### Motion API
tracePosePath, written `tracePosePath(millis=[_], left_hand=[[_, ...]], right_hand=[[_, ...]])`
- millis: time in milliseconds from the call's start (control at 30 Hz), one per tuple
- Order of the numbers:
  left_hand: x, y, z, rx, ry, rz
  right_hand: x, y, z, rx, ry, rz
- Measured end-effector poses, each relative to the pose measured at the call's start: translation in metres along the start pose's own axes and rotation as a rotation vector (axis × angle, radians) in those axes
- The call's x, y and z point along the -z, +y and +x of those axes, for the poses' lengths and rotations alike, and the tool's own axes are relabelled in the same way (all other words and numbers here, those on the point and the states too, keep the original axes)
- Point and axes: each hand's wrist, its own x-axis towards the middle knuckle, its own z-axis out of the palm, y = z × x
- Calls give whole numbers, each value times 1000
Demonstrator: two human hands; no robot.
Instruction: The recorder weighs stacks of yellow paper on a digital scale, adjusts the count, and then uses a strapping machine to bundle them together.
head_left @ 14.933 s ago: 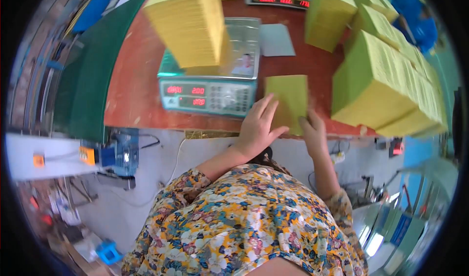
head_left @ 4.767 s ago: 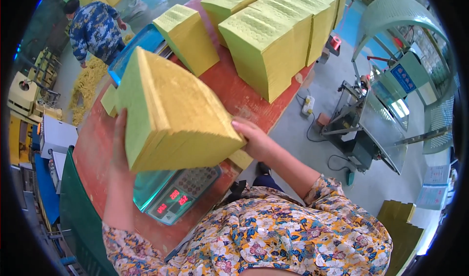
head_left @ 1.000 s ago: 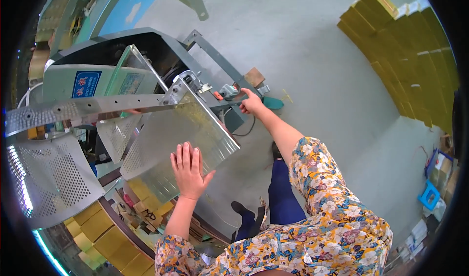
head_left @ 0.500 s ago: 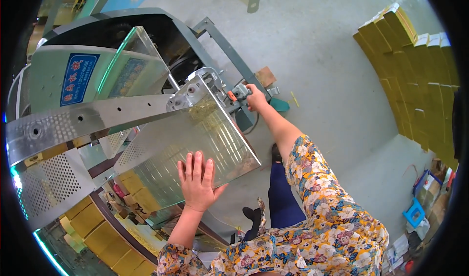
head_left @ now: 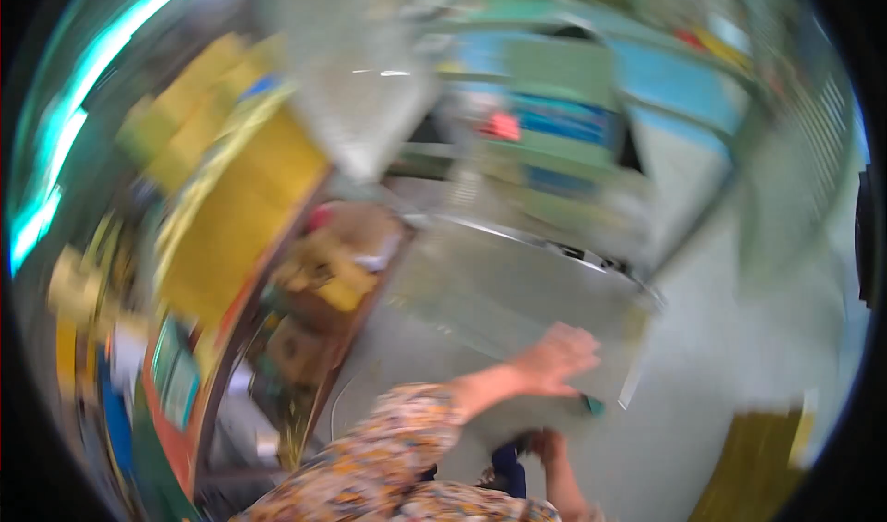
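Observation:
The picture is badly smeared by motion. A clear panel (head_left: 480,286) projects toward me from the machine in the middle. My left hand (head_left: 557,360) is stretched over the panel's near right part, its fingers extended, with nothing visible in it. Whether the palm touches the panel cannot be made out. Lower down, close to my body and above my legs, is my right hand (head_left: 552,448); blur hides its fingers and anything they might hold. Behind the panel stands the machine's pale green body (head_left: 559,69), bearing a blue label.
On the left is a bench with a brown edge (head_left: 268,277). A large yellow sheet or stack (head_left: 240,217) lies on it, with brown cardboard pieces (head_left: 323,273) below. Another brownish-yellow stack (head_left: 753,467) stands at the lower right. A small green object (head_left: 592,405) shows beside my left hand.
The view has swung left, bringing the bench into sight. My right hand has let go of the grey handle-like part and come back toward my body. My left hand remains over the panel.

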Motion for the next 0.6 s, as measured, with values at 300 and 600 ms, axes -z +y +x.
tracePosePath(millis=[300,600], left_hand=[[132,105,-194,199,308,-126],[230,174,-573,1126,771,68]], right_hand=[[-195,57,-116,-353,-521,-536],[-474,117,-173,-52,-909,-1133]])
